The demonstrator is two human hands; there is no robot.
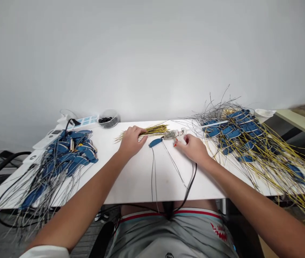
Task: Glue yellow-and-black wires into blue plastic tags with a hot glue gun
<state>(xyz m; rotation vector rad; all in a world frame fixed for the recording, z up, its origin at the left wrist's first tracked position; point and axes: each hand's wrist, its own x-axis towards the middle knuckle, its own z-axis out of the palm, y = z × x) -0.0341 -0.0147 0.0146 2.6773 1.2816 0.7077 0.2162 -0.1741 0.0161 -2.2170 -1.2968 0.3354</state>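
Observation:
My left hand lies over a thin bundle of yellow-and-black wires on the white table, with its fingers curled at the bundle's near end. My right hand is at the table's middle, its fingertips at a small clear-and-white plastic piece with a red tip showing beneath them. Between my hands lies a blue plastic connector housing. Thin black wires trail from it toward the table's front edge.
Tangled piles of blue housings with wires lie at left and right, spilling over the table's edges. A bowl of small black parts, a white power strip and a white cup stand behind them.

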